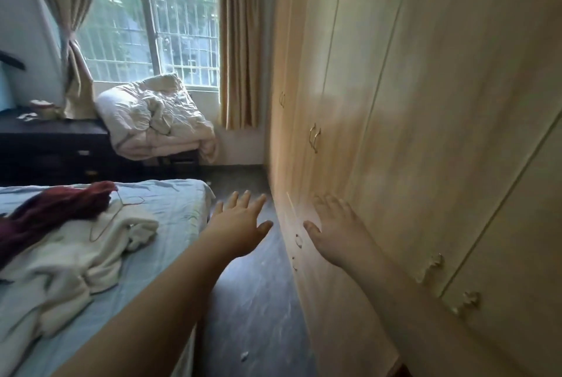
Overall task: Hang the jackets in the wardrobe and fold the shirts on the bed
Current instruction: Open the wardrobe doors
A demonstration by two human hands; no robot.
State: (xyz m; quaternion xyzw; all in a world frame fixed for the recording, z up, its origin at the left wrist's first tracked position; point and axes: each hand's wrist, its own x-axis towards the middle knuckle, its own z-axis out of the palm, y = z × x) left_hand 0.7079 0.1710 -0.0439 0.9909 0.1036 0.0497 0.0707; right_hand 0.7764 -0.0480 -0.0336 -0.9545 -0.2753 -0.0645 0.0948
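Note:
A light wooden wardrobe [425, 103] fills the right side, its doors closed, metal handles [314, 137] on them. My right hand [337, 227] is stretched out with straight fingers in front of a lower wardrobe panel. My left hand [240, 224] is held out flat over the floor, fingers spread, holding nothing. On the bed [179, 209] at the left lie a cream garment [70, 258], a dark red garment [51, 209] and a thin wire hanger [106, 218] on top of the cream one.
A narrow strip of dark floor [252, 300] runs between bed and wardrobe. A crumpled duvet [158, 118] is piled on a stand by the window [158, 18]. A dark dresser [51, 145] stands at the far left. Beige curtains [240, 42] hang beside the wardrobe.

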